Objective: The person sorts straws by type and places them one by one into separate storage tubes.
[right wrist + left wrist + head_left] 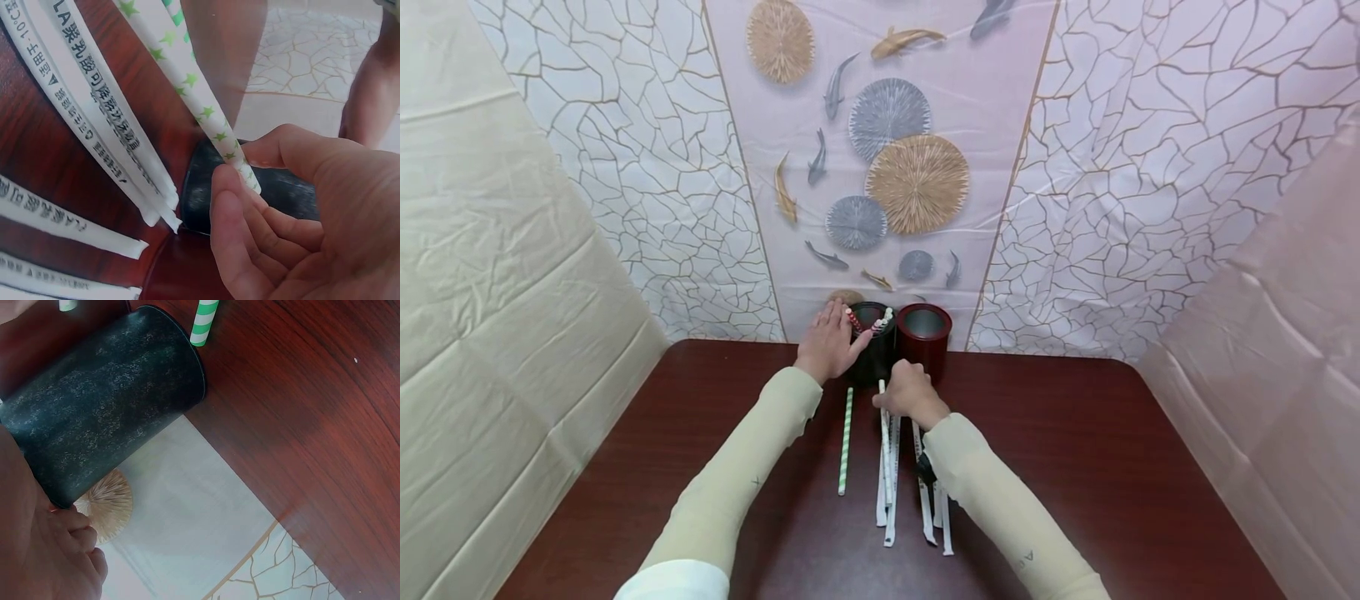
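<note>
My left hand (pixel 829 342) rests against the left side of a black canister (pixel 874 367), its fingers along the side and its thumb reaching over the front rim. Straws with red-and-white and pale patterns lean inside that canister's mouth. In the left wrist view the canister's dark wall (pixel 112 400) fills the upper left. Between thumb and fingertips, my right hand (pixel 910 393) pinches one end of a white paper straw with green stars (pixel 190 81), in front of the canisters. Past the pinch, the straw's short end shows; its long part slants back toward the near side.
A dark red canister (pixel 934 354) stands right beside the black one. On the table, a green-striped straw (pixel 846 442) lies at the left. Several paper-wrapped straws (pixel 925 508) lie under and beside my right forearm. A patterned cloth backdrop (pixel 917 183) hangs behind the table.
</note>
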A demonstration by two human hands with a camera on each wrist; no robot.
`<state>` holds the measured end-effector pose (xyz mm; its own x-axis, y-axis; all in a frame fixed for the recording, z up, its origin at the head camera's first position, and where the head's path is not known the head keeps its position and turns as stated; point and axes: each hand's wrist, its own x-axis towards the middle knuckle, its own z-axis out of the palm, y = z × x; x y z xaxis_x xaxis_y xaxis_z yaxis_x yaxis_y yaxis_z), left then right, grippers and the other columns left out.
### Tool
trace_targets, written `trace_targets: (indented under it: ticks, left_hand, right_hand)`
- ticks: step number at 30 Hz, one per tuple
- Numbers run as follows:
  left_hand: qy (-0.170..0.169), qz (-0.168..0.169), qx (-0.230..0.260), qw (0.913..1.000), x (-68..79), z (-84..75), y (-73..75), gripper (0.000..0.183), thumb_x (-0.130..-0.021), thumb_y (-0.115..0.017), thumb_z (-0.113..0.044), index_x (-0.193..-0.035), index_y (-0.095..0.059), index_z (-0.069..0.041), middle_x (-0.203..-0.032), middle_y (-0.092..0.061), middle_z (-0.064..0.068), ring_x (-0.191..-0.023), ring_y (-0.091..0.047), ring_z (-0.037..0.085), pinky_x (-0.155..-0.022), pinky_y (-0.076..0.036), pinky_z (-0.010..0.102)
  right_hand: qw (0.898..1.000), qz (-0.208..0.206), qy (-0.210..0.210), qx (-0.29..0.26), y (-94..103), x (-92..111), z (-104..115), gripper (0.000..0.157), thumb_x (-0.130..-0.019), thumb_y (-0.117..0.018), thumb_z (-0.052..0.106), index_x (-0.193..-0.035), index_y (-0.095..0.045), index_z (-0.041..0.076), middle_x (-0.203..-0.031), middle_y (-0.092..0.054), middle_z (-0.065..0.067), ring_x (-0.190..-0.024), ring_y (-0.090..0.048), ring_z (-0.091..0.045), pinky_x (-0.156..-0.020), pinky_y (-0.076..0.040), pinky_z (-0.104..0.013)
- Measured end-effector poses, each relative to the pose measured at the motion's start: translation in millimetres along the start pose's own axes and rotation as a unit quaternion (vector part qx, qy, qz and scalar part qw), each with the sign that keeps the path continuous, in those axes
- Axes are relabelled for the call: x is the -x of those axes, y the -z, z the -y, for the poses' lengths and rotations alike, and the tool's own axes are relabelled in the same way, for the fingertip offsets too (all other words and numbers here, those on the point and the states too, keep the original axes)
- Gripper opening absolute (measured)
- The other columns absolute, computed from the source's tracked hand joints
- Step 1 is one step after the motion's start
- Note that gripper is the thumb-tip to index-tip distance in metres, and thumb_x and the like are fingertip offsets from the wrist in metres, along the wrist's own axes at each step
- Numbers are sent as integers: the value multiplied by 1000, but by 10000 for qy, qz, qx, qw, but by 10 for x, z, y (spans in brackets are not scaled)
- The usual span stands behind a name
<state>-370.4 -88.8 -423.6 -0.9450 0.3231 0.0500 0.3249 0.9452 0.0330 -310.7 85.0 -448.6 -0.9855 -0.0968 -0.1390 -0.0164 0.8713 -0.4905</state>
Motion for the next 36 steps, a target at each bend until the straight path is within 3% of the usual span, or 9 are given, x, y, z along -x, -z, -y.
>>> trace_targets:
  ticks: [10, 18, 20, 23, 30, 36]
  left_hand:
    - [-35, -103, 111, 9999, 20, -2, 4, 85, -112, -22, -61, -165, -24, 5, -176, -14, 23, -166, -14, 35, -135, -17, 46]
    - [-28, -61, 123, 9999, 31, -15, 21, 86, -112, -21, -61, -165, -23, 6, -176, -14, 23, -166, -14, 35, -135, -17, 46]
    - [-20, -45, 100, 9999, 30, -19, 26, 86, -112, -21, -62, -165, -23, 6, -177, -14, 23, -166, -14, 35, -135, -17, 46]
    - [-3, -37, 85, 10000, 30, -22, 32, 86, -112, -21, -62, -165, -22, 6, -177, -14, 23, -166, -14, 35, -135, -17, 46]
    - [-29, -38, 38, 10000, 24, -18, 24, 86, -112, -20, -62, -166, -22, 5, -177, -14, 23, -166, -14, 35, -135, -17, 46]
    - [-53, -72, 41, 10000, 9, 0, 13, 86, -112, -21, -62, -166, -22, 5, -176, -14, 24, -166, -15, 35, -135, -18, 46]
  right_hand:
    - [9989, -232, 398, -3, 254, 167, 35, 33, -91, -83, 28, -66, -75, 8, -60, -68, -1, -65, -66, -20, -80, -60, -43]
    - [9975, -410, 571, 103, 531, 285, 128, 39, -92, -82, 30, -59, -72, 11, -55, -66, -1, -63, -66, -20, -87, -60, -48]
    - [9964, -522, 648, 171, 613, 305, 157, 40, -92, -82, 30, -58, -70, 12, -55, -66, 0, -65, -66, -21, -96, -58, -52]
    - [9946, -662, 756, 257, 726, 326, 208, 41, -91, -82, 31, -57, -69, 14, -55, -64, 1, -68, -68, -23, -99, -57, -53]
    - [9891, -966, 993, 507, 1000, 377, 325, 35, -90, -81, 31, -61, -73, 14, -61, -68, 3, -80, -68, -27, -89, -58, -46]
    - [9796, -1434, 1327, 480, 1260, 422, 427, 24, -87, -80, 25, -67, -75, 12, -67, -72, 1, -75, -69, -23, -79, -60, -40]
